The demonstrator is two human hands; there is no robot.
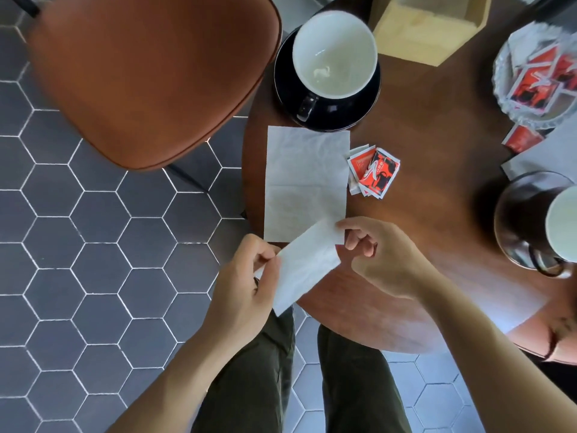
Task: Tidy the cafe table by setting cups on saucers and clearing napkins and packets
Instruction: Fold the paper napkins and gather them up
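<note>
Both hands hold one white napkin (pixel 307 265) just above the near edge of the round wooden table (pixel 437 189). From the head view, the left hand (pixel 246 285) pinches the napkin's lower left edge between thumb and curled fingers, while the right hand (pixel 377 257) pinches its upper right corner between thumb and forefinger, the other fingers curled under. This napkin is folded and tilted, its upper corner overlapping the near end of a second napkin (pixel 306 182) that lies flat and unfolded on the table. Just right of the flat napkin sits a small pile of red and white packets (pixel 373 171). Beyond the flat napkin, a white-lined cup (pixel 334 53) stands on a dark saucer (pixel 359 107), its handle pointing toward the person. At the right edge, another cup (pixel 562 223) rests on a second saucer (pixel 518 220). A glass dish (pixel 505 98) at the far right holds more red packets, and one packet (pixel 523 139) lies on the table just beside it. A pale wooden box (pixel 424 29) stands at the far side. A brown chair (pixel 146 73) sits left of the table on hexagon floor tiles (pixel 78 260).
</note>
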